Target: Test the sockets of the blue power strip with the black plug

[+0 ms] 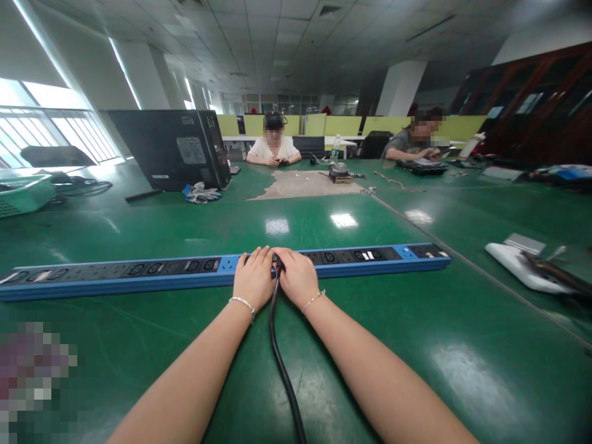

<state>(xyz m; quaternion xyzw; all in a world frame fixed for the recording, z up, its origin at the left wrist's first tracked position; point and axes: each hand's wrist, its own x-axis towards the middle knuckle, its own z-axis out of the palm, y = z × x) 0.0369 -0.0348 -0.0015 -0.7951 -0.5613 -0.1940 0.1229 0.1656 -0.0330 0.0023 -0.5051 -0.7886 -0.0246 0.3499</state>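
A long blue power strip (139,285) with a row of black and blue sockets lies across the green table in front of me. My left hand (253,277) rests over its middle, fingers laid across the socket face and gripping the strip. Close beside it, my right hand (300,276) is closed around a black plug (277,261) at the strip's face. How deep the plug sits in a socket is hidden by my fingers. From the plug, a thick black power cord (277,345) runs down between my forearms toward me.
A black computer case (180,151) stands at back left, with work gloves (201,193) beside it. A green basket (25,196) is at far left. Two people sit across the table, near a bottle (335,150) and a round dark device (339,171). A white device (522,266) lies right.
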